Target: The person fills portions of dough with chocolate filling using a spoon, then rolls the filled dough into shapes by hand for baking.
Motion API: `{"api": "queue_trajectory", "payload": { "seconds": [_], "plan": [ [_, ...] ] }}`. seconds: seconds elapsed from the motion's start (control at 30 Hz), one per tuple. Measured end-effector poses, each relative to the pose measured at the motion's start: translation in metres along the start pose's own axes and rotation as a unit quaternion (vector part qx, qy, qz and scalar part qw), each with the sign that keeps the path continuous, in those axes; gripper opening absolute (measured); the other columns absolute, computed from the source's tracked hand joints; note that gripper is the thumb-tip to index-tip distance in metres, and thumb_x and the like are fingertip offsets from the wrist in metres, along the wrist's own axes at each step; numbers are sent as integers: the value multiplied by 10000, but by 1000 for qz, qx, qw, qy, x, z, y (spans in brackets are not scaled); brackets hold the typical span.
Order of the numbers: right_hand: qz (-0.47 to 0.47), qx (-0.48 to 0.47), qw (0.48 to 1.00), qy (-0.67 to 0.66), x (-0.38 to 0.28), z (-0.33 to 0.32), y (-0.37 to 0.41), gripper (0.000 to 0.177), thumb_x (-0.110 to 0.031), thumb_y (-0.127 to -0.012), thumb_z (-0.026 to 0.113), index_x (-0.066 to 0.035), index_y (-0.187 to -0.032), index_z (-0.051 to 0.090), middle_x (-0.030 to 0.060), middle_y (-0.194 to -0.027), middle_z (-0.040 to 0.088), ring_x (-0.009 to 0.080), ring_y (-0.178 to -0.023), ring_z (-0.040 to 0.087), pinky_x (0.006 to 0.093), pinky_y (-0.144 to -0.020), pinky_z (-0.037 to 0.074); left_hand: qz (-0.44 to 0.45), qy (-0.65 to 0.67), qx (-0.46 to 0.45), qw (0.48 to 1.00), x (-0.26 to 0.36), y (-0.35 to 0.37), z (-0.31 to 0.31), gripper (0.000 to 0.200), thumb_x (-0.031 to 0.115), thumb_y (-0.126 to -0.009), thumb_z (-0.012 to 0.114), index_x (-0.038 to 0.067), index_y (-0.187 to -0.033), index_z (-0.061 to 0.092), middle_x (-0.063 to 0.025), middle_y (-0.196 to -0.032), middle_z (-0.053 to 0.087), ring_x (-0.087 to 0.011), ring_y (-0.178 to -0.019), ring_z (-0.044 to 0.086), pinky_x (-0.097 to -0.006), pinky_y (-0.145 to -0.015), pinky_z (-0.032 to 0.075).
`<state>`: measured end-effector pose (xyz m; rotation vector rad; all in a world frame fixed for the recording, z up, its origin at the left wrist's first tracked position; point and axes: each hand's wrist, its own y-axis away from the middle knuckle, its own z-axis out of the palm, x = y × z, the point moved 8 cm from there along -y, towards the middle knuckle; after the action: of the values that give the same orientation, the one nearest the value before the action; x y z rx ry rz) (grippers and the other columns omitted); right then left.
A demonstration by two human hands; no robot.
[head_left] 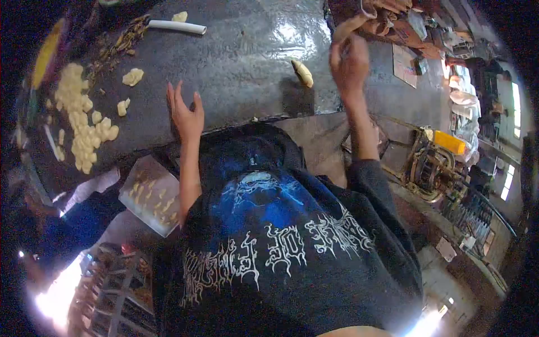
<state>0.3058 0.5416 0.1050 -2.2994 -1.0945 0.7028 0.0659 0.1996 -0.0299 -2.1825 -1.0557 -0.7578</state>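
Note:
My left hand [188, 115] is over the dark worktop [241, 73] near its front edge, fingers spread and holding nothing. My right hand [351, 62] is raised at the worktop's right part, blurred, with its fingers bent together. A tan, elongated shape reaches up from these fingers; what it is cannot be made out. Between the hands, nearer the right one, lies a small pale roll [303, 73] with a dark end. Many pale dough-like lumps [84, 126] are heaped at the left, with a few loose pieces [133, 77] beside them.
A white tube [177, 26] lies at the back left, by dark scraps [126, 42]. A tray [168, 223] of small pale pieces is at the lower left, above a metal rack [120, 292]. Machinery with a yellow part [449, 142] stands at the right. Cluttered items fill the upper right.

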Motion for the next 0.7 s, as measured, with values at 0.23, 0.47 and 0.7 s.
{"api": "queue_trajectory", "payload": {
  "seconds": [0.23,0.47,0.7],
  "plan": [
    [166,-137,967,139,31,-9,130,508,-401,-955,622,-4,-1272,591,204,-1258,593,393,-1132,583,497,-942,464,-22,-35,37,998,-24,10,-25,493,187,-928,669,25,-1371,527,-274,-1515,408,-432,-1423,371,-469,-1162,322],
    [160,-128,979,9,-11,-8,116,403,-173,-936,667,2,-1289,583,216,-1194,630,391,-1101,607,456,-947,486,-52,-14,108,993,-59,-8,-70,339,139,-926,659,46,-1250,621,-202,-1396,559,-386,-1310,517,-460,-1085,411],
    [60,-314,918,-236,-203,149,50,464,-31,-851,647,-68,-1309,577,182,-1244,629,360,-1087,633,427,-948,502,-88,53,117,988,-116,-80,-117,237,103,-937,642,43,-1164,661,-142,-1215,672,-308,-1156,635,-401,-964,497]
  ]
}}
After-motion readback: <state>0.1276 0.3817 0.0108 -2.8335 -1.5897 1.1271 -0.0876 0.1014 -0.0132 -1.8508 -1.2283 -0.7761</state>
